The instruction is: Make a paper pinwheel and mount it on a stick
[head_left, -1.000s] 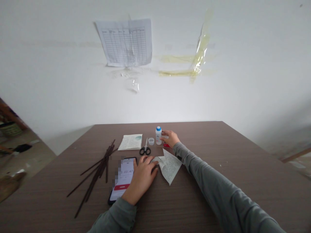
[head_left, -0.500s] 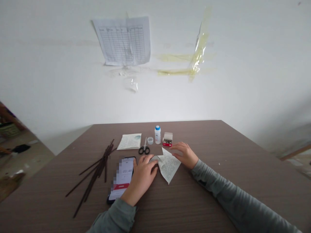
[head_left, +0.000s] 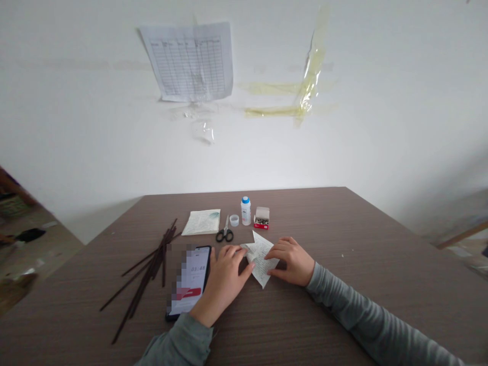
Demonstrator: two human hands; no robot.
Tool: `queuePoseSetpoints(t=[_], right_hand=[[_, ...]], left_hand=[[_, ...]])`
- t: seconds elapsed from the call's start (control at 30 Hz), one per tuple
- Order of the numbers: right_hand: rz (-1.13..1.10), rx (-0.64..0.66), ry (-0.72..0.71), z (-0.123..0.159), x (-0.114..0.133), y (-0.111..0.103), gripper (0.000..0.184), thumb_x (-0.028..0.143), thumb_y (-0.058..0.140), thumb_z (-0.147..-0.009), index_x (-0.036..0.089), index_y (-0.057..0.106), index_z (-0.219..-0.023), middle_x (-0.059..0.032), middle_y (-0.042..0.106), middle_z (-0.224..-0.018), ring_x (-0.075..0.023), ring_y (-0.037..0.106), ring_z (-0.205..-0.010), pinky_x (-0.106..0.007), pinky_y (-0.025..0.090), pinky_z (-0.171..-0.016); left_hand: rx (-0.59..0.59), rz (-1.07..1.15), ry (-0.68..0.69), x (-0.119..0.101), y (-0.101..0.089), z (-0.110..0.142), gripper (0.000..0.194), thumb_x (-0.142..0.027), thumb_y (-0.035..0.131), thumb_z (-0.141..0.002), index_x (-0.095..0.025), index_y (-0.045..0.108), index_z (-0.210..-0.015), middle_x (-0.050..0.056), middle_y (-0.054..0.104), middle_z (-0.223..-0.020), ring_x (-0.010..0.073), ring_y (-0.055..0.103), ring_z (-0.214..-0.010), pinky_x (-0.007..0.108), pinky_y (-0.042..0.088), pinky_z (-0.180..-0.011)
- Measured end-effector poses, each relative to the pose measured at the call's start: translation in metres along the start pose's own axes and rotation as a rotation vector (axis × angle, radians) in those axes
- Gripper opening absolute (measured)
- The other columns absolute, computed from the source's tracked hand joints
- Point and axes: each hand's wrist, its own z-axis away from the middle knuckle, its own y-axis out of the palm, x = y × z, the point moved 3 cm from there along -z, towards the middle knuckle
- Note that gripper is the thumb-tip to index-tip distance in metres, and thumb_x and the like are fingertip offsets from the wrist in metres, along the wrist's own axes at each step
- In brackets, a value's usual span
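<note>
A small sheet of paper [head_left: 262, 263] covered in handwriting or print lies creased on the table between my hands, with one pointed corner toward me and another away. My left hand [head_left: 224, 274] presses its bent fingers and thumb on the left edge, where the paper is folded up a little. Over the right side curls my right hand [head_left: 293, 262], its fingertips and thumb touching the paper and hiding the right corner. Just left of my left hand lies a phone [head_left: 190, 277] with a timer on its screen, partly blurred out.
Behind the paper stand black-handled scissors [head_left: 224, 235], a small clear cup [head_left: 234, 220], a white bottle with a blue cap [head_left: 246, 211] and an open red box [head_left: 262, 219] of small pieces. A paper stack [head_left: 201, 222] and several dark sticks [head_left: 152, 269] lie left.
My right hand has moved from the paper's upper right edge down and inward onto its right side, with fingers more curled. My left hand stays at the left edge.
</note>
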Motion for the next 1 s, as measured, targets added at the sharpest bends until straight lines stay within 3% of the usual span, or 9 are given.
queuePoseSetpoints(t=[0.3, 0.43, 0.6, 0.77, 1.0], right_hand=[[0.069, 0.094, 0.105, -0.007, 0.019, -0.001, 0.040, 0.055, 0.109, -0.100, 0.031, 0.100, -0.131, -0.0109, 0.097, -0.127, -0.0396, 0.087, -0.127, -0.057, 0.064, -0.125], [0.089, 0.124, 0.127, -0.010, 0.022, -0.002, 0.039, 0.054, 0.109, -0.100, 0.033, 0.099, -0.131, -0.0091, 0.097, -0.127, -0.0392, 0.086, -0.126, -0.057, 0.064, -0.124], [0.097, 0.141, 0.135, -0.011, 0.023, -0.002, 0.033, 0.045, 0.103, -0.103, 0.031, 0.098, -0.133, -0.0098, 0.095, -0.127, -0.0376, 0.084, -0.127, -0.054, 0.063, -0.124], [0.087, 0.080, 0.093, -0.011, 0.019, 0.004, 0.026, 0.030, 0.091, -0.104, 0.030, 0.096, -0.129, -0.0102, 0.096, -0.123, -0.0372, 0.084, -0.124, -0.054, 0.065, -0.122], [0.039, 0.005, 0.048, -0.006, 0.010, 0.008, 0.048, 0.009, 0.077, -0.091, 0.036, 0.096, -0.126, -0.0060, 0.096, -0.121, -0.0366, 0.085, -0.120, -0.057, 0.068, -0.125]], left_hand=[[0.068, -0.016, -0.019, -0.008, -0.003, 0.002, 0.043, -0.029, 0.092, -0.109, -0.031, 0.095, -0.152, 0.016, 0.094, -0.158, 0.0490, 0.081, -0.159, 0.093, 0.048, -0.148], [0.061, -0.021, -0.018, -0.009, -0.005, 0.002, 0.043, -0.027, 0.093, -0.106, -0.031, 0.094, -0.149, 0.016, 0.093, -0.158, 0.0488, 0.081, -0.158, 0.093, 0.048, -0.147], [0.084, -0.029, -0.023, -0.010, -0.005, 0.002, 0.043, -0.026, 0.091, -0.106, -0.031, 0.094, -0.149, 0.015, 0.092, -0.160, 0.0472, 0.080, -0.159, 0.090, 0.047, -0.149], [0.072, -0.026, -0.030, -0.010, -0.006, 0.002, 0.043, -0.025, 0.092, -0.106, -0.032, 0.095, -0.149, 0.014, 0.093, -0.159, 0.0484, 0.081, -0.159, 0.088, 0.047, -0.151], [0.108, -0.005, -0.012, -0.008, -0.009, 0.001, 0.045, -0.027, 0.090, -0.108, -0.032, 0.095, -0.152, 0.016, 0.092, -0.162, 0.0494, 0.080, -0.161, 0.091, 0.046, -0.151]])
